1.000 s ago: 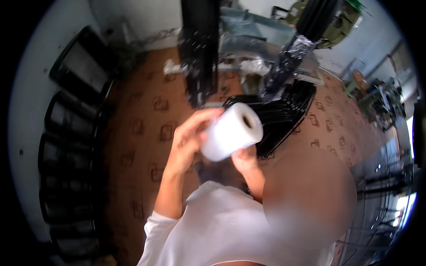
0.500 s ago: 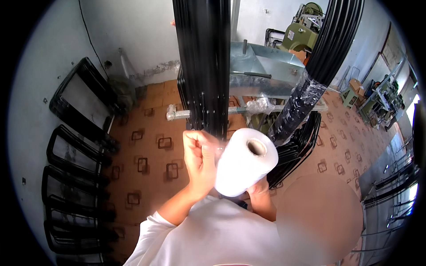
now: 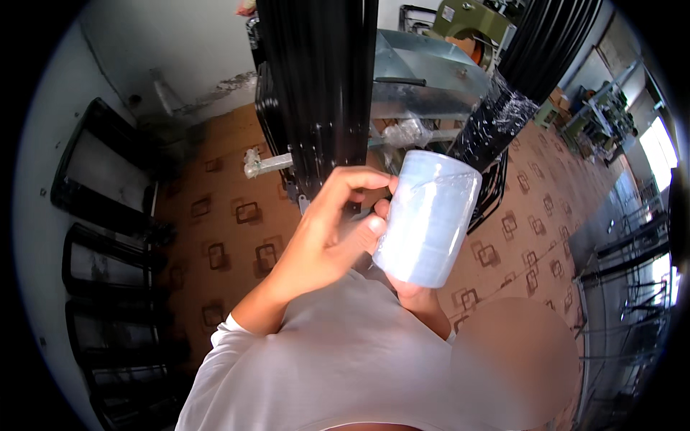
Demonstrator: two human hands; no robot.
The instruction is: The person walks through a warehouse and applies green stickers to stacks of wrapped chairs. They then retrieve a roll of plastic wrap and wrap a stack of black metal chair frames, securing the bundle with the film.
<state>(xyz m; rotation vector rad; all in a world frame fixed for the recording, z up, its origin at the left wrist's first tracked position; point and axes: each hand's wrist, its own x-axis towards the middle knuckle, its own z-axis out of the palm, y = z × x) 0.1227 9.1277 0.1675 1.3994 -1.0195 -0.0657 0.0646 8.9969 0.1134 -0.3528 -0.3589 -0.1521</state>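
Note:
A roll of clear stretch film (image 3: 431, 219) is held up in front of my chest, tilted, its glossy side showing and a slanting film edge near its top. My right hand (image 3: 413, 289) supports it from beneath, mostly hidden behind the roll. At the roll's left side is my left hand (image 3: 334, 230), thumb and index finger apart, fingertips at the film's surface. Just beyond stands an upright bundle of black metal tubes (image 3: 316, 86). To its right leans another black tube bundle (image 3: 496, 115), its lower part wrapped in clear film.
Black frames (image 3: 108, 165) lean in a row along the left wall. A sheet-metal trough (image 3: 431, 65) and a horizontal bar with film-wrapped ends (image 3: 269, 164) lie behind the bundles. A green machine (image 3: 471, 25) stands farther back. Patterned floor (image 3: 244, 215) spreads below; more racks stand right.
The roll has tipped so its side shows instead of its hollow core. My left hand's closed fingers have spread and moved up along the roll. My view has shifted.

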